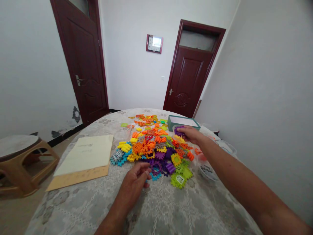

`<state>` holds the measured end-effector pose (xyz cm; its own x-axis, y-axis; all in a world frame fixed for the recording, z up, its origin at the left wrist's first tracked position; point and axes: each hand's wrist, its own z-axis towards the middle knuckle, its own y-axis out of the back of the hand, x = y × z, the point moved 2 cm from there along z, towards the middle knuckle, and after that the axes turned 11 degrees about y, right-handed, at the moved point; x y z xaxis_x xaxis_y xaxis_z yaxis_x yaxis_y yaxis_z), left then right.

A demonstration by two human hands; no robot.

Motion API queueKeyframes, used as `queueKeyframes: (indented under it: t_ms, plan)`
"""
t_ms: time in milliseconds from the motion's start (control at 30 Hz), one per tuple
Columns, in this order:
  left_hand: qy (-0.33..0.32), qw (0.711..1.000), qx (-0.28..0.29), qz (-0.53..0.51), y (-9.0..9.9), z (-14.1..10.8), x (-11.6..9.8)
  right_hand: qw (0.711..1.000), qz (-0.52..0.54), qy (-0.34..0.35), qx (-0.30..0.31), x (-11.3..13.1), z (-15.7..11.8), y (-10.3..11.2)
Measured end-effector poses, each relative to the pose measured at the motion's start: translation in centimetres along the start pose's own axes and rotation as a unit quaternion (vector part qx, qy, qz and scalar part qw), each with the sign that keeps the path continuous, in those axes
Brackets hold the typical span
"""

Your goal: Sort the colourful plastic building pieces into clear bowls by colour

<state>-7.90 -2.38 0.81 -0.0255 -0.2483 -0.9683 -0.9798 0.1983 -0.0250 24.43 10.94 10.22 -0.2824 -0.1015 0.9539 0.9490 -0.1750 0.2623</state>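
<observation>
A large heap of interlocking plastic building pieces point(153, 145) in orange, purple, yellow, green and blue covers the middle of the round table. My right hand point(190, 134) reaches over the heap's far right side, its fingers closed on a purple waffle-shaped piece point(179, 131) just in front of a teal-rimmed box point(183, 123). My left hand point(134, 182) rests at the heap's near edge, fingers loosely curled, beside a blue piece point(154, 177). It appears to hold nothing.
A cream sheet of paper point(84, 155) lies on a tan envelope point(78, 177) left of the heap, on a lace-patterned tablecloth point(151, 209). A clear bowl point(206, 169) stands at the right. A brown stool point(22, 160) stands left of the table.
</observation>
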Motion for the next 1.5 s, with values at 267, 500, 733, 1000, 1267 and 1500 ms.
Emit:
queueKeyframes:
  t_ms: [267,500,733,1000,1267,1500]
  plan:
    - [0.026,0.999,-0.017,0.027,0.0,0.1,-0.1,0.986,0.054,-0.088,-0.134,-0.2,12.8,1.9]
    - [0.025,0.999,-0.012,0.03,0.1,0.0,-0.1,0.976,0.085,-0.055,-0.195,-0.5,12.5,1.4]
    - [-0.044,0.99,-0.074,0.108,0.7,-0.1,-0.5,0.987,0.093,0.029,-0.128,1.1,4.5,-1.6]
    - [-0.134,0.954,-0.139,0.228,1.0,-0.3,-0.8,0.904,-0.314,0.231,0.175,-1.5,-11.4,-5.7]
    - [-0.164,0.936,-0.123,0.287,0.5,-0.3,-0.5,0.832,-0.497,0.202,0.139,-5.7,-14.2,-7.9]
    - [-0.18,0.928,-0.113,0.306,0.1,-0.3,-0.2,0.886,-0.37,0.266,0.087,-5.8,-14.6,-8.4]
